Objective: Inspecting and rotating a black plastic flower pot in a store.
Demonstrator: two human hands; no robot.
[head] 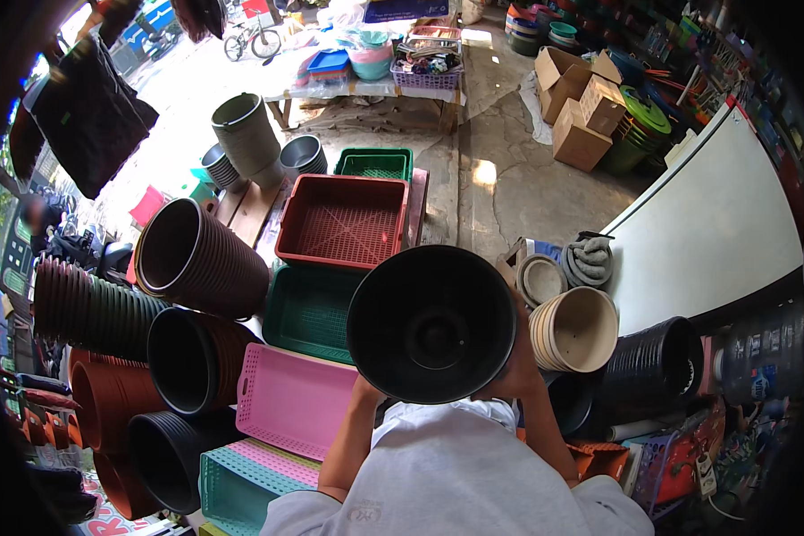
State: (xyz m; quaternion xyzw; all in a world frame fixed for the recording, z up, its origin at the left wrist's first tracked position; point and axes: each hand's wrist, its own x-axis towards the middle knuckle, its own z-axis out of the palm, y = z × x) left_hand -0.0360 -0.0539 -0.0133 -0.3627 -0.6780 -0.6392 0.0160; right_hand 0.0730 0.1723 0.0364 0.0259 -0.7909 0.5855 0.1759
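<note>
A black plastic pot (432, 321) is held up in front of my chest, its open mouth facing me and its round inside in view. My right hand (517, 368) grips the pot's right side, with its fingers along the outer wall. Only the wrist end of my left hand (370, 388) shows at the lower left rim; its fingers are hidden behind the pot. Just beyond the pot lie a dark green plastic basket (315, 311) and a red-brown basket (348, 221). A pink basket (301, 395) is beside my left forearm.
Stacks of brown pots (201, 261), black pots (187, 362) and terracotta-coloured pots (114, 402) stand at the left. Beige pots (579, 331) and a white panel (710, 221) are at the right. Farther off are cardboard boxes (583, 134) and a goods-laden table (368, 88).
</note>
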